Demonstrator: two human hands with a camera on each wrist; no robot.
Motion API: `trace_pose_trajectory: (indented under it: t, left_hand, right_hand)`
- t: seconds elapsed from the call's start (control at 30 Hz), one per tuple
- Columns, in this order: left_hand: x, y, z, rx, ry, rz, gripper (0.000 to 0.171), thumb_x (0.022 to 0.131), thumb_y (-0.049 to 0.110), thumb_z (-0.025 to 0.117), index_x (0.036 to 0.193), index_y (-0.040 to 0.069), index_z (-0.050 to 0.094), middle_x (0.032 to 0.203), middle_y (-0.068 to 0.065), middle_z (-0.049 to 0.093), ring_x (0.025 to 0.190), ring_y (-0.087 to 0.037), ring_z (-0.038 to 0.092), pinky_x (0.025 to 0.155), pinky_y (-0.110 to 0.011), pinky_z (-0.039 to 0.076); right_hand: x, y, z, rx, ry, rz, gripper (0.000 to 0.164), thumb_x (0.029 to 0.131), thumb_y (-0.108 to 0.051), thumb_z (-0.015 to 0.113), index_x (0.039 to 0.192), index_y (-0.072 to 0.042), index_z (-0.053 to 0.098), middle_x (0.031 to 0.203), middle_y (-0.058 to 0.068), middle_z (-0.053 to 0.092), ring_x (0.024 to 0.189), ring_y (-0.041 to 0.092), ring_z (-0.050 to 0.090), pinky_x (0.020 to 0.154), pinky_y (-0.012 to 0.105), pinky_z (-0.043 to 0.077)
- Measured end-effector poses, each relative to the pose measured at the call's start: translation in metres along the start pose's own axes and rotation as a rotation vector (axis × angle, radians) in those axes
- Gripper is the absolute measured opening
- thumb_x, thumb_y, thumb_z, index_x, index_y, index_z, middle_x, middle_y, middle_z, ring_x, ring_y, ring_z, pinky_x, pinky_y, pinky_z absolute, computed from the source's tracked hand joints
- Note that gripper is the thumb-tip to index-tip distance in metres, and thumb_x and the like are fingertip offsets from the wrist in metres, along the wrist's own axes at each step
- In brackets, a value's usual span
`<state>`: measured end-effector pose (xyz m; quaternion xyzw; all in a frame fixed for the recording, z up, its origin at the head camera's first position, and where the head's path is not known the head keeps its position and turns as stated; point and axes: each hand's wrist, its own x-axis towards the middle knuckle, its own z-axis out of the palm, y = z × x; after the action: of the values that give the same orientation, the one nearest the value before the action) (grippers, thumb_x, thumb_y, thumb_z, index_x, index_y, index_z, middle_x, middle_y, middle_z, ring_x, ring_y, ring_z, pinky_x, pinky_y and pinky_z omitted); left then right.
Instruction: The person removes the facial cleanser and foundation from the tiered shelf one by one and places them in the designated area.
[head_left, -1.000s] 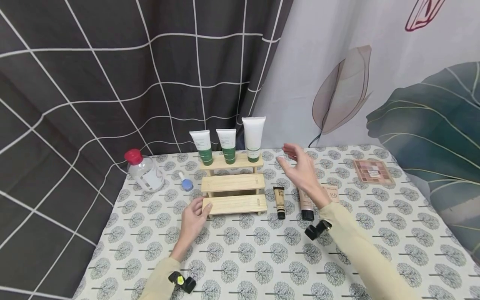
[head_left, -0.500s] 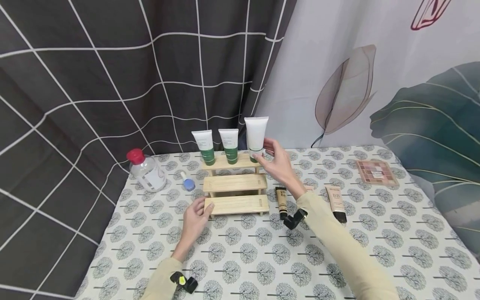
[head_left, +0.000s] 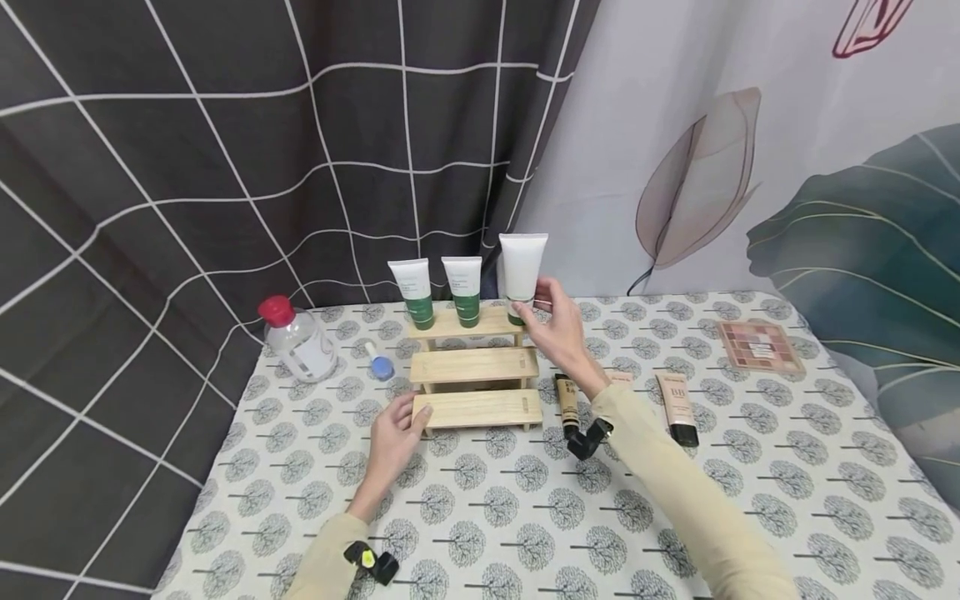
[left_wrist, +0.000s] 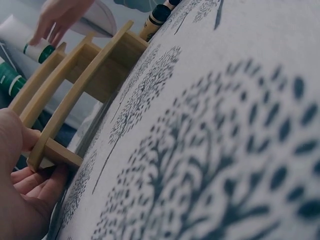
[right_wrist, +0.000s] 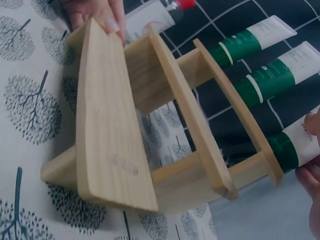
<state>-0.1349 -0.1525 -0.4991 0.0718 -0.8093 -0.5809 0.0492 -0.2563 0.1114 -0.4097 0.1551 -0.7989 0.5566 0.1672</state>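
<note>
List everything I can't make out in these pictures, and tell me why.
Head view: most of the beige tube beside the BB tube, hidden by the right sleeve.
Head view: the palette's lettering, too small to read.
Right wrist view: the tall tube's upper end and much of the right hand, cut off by the right edge.
Left wrist view: part of the left hand, cut off by the left edge.

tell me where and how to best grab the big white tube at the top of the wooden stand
Probably best low on the body, just above the green cap, from the right side: the big white tube is upright, cap down, and the shorter tubes stand to its left. The right hand grips it low from that side.
</note>
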Motion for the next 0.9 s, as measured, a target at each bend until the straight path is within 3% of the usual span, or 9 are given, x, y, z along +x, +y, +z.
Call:
trace_pose_trajectory:
  t: [0.27, 0.57, 0.9]
  left_hand:
    - [-0.001, 0.003, 0.000, -0.007, -0.002, -0.005, 0.047, 0.096, 0.014, 0.070, 0.136, -0.005, 0.055, 0.128, -0.028, 0.066, 0.115, -0.039, 0.069, 0.092, -0.029, 0.062]
    - [0.002, 0.002, -0.001, 0.003, 0.002, -0.001, 0.047, 0.096, 0.016, 0.070, 0.136, -0.003, 0.056, 0.129, -0.028, 0.066, 0.116, -0.039, 0.069, 0.094, -0.030, 0.061]
    - [0.001, 0.001, 0.001, -0.001, 0.000, 0.003, 0.046, 0.096, 0.015, 0.070, 0.136, -0.004, 0.056, 0.129, -0.029, 0.065, 0.116, -0.040, 0.069, 0.094, -0.030, 0.061]
  right_hand:
    - [0.000, 0.006, -0.015, -0.003, 0.027, 0.031, 0.046, 0.096, -0.010, 0.068, 0.133, 0.009, 0.049, 0.125, 0.030, 0.063, 0.114, 0.042, 0.065, 0.108, 0.052, 0.055]
    - [-0.001, 0.020, -0.035, -0.093, 0.071, 0.071, 0.044, 0.095, -0.013, 0.070, 0.130, 0.007, 0.053, 0.117, 0.027, 0.066, 0.104, 0.040, 0.067, 0.097, 0.050, 0.059]
    - [-0.011, 0.045, -0.046, -0.167, 0.000, 0.284, 0.044, 0.098, -0.020, 0.066, 0.128, 0.010, 0.053, 0.114, 0.028, 0.066, 0.102, 0.040, 0.067, 0.093, 0.049, 0.062]
